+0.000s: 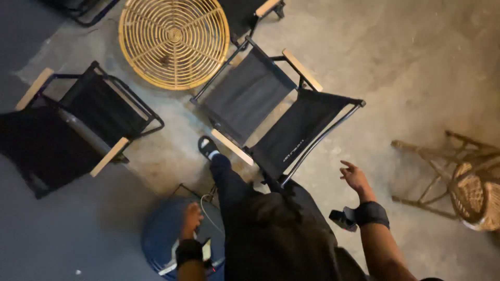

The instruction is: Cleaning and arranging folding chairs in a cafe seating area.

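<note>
**Folding chair within reach of right hand**

Stood on concrete floor, just ahead of right hand, fingers apart, empty. Left hand rested on blue round stool, fingers together. Best gripped by the frame, judging from here.

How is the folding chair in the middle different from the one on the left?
The middle chair stands right in front of the person, its backrest near the right hand; the left chair stands farther off, past the left hand. The middle chair is lit, the left chair half in shadow. Both have black fabric, dark frames and pale wooden armrests, and stand open by the round wicker table.
</note>
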